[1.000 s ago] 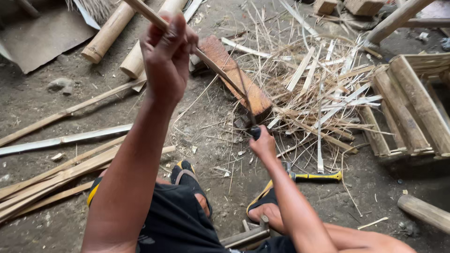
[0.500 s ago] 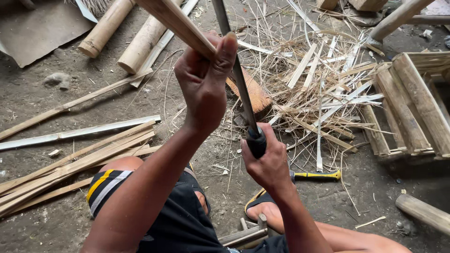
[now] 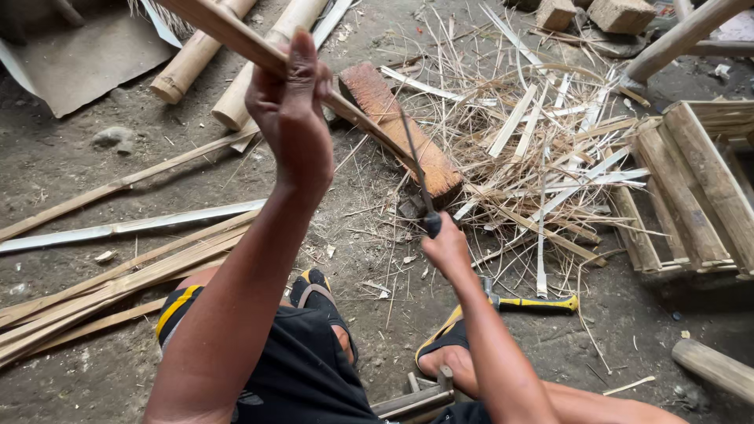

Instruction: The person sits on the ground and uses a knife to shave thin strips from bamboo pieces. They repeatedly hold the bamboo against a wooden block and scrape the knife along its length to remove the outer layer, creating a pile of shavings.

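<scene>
Bamboo: long pale split bamboo strip gripped in left hand, fist wrapped closed around it, raised up high. Strip slopes down from that hand to the worn reddish wooden chopping block lying just beyond the right hand. Right hand closed tight on dark handle of thin metal blade, blade edge meeting the strip low. Judgement: keep blade along the grain, strip end braced on block, fingers above the edge. Bare dirt floor left of both hands, yellow-handled hammer right of the right hand, bamboo shavings beyond.
</scene>
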